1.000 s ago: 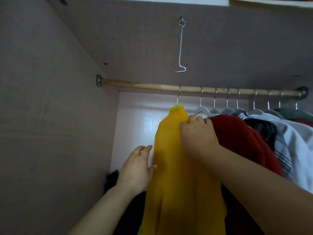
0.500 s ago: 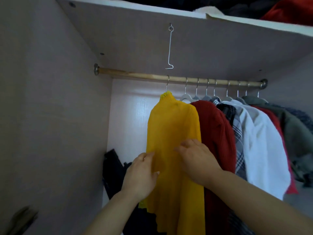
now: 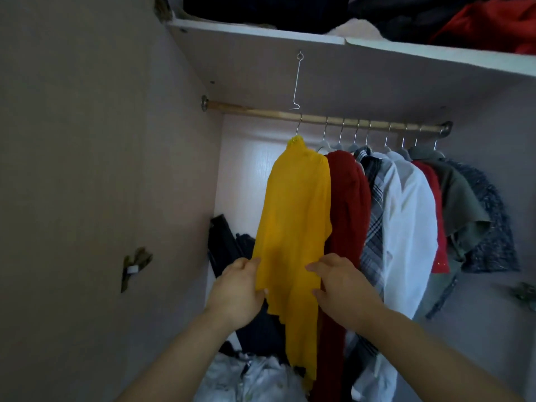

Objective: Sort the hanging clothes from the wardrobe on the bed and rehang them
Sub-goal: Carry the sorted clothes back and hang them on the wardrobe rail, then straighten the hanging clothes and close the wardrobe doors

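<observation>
the hanger is hidden inside the neck, only its wire hook showing. my left hand (image 3: 236,291) and right hand (image 3: 342,282) pinch the side edges of the yellow top (image 3: 295,213), fingers partly behind the cloth. thin, ribbed, it hangs lengthwise straight down, leftmost on the wooden rod (image 3: 261,113), touching a red knit (image 3: 348,198).

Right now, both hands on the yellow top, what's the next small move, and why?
Probably let go with both hands: the yellow top hangs by its hook from the rod beside the red garment; the left hand and right hand only hold its lower edges.
</observation>
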A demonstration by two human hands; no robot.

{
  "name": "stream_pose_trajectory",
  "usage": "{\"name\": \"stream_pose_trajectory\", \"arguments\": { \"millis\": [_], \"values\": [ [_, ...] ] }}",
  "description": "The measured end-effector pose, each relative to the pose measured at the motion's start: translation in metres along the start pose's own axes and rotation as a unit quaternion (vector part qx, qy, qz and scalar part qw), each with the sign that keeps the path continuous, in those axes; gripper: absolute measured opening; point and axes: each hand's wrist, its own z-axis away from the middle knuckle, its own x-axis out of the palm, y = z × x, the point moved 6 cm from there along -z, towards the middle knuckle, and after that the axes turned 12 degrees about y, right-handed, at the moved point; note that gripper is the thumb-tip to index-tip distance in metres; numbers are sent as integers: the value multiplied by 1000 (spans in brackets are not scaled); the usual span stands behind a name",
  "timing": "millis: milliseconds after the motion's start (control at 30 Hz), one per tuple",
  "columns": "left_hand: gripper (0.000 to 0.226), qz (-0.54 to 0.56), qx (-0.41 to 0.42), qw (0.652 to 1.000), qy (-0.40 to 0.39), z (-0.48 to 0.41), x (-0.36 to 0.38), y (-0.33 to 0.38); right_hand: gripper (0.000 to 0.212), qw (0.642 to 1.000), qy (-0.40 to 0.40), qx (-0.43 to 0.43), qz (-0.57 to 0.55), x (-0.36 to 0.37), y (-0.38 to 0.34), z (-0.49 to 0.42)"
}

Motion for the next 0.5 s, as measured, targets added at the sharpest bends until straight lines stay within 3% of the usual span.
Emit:
{"name": "stream_pose_trajectory", "arguments": {
  "millis": [300,500],
  "values": [
    [64,-56,-31,998,12,113,-76,33,47,998,-6,-5,-68,-41,-37,90],
    [61,-109,-3,987,120,140,-165,51,48,994,27,-26,-108,-81,-88,99]
  ]
}}
